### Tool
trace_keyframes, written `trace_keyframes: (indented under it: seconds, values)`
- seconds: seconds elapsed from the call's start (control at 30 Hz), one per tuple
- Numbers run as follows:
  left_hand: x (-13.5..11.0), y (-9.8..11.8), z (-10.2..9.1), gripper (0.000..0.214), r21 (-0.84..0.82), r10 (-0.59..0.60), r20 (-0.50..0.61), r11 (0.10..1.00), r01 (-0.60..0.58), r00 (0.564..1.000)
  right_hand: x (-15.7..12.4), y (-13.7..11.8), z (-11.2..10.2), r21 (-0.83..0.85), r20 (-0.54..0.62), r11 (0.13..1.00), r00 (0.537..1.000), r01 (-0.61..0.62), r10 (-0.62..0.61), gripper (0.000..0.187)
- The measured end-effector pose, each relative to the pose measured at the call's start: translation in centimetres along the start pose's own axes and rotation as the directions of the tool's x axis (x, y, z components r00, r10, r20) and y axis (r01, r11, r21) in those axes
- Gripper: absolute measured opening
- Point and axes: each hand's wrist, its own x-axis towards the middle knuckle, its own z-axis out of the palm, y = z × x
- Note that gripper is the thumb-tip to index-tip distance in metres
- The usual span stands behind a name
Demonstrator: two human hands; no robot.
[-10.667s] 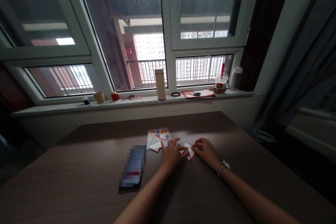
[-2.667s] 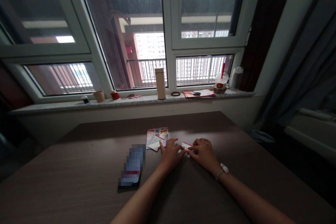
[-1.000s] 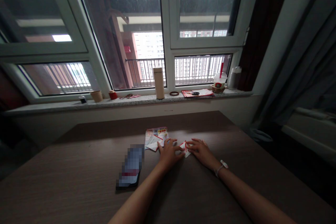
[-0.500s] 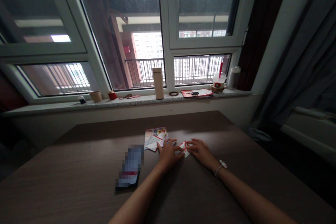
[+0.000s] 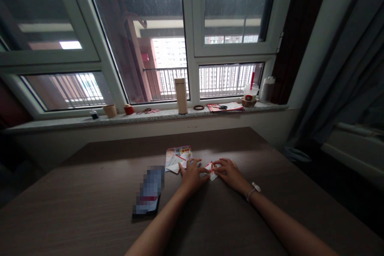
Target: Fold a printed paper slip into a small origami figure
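A small folded piece of paper, white with red, lies on the table between my two hands. My left hand has its thumb and index finger closed on the paper's left side, while its other fingers spread toward the sheets behind. On the right side, the bent fingertips of my right hand grip the paper's edge. A bracelet circles my right wrist. Just beyond my left hand, more folded white paper rests on a colourful printed leaflet; my fingers partly hide both.
A phone with a blurred-out screen lies left of my left forearm on the brown table. Along the windowsill stand a beige flask, a paper cup, scissors on papers, and a drink cup with a red straw.
Both hands stay at the folded paper with almost no movement. The whole view has shifted very slightly.
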Motion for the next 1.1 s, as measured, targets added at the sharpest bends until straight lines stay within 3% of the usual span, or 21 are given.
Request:
trace_keyframes:
  seconds: [0.27, 0.47, 1.1]
  values:
    - [0.4, -0.6, -0.2, 0.022, 0.023, -0.037, 0.023, 0.999, 0.037, 0.999, -0.5, -0.4, -0.8, -0.028, 0.010, 0.997, 0.998, 0.070, -0.070, 0.023]
    - [0.2, -0.4, 0.0, 0.016, -0.004, -0.045, -0.051, 0.999, 0.045, 0.998, -0.5, -0.8, -1.0, -0.093, -0.010, 0.987, 0.991, 0.134, -0.136, 0.020]
    - [0.2, -0.2, 0.4, 0.015, -0.013, -0.097, -0.086, 0.995, 0.097, 0.992, -0.5, -1.1, -0.6, -0.096, -0.035, 0.990, 0.994, 0.104, -0.108, 0.017]
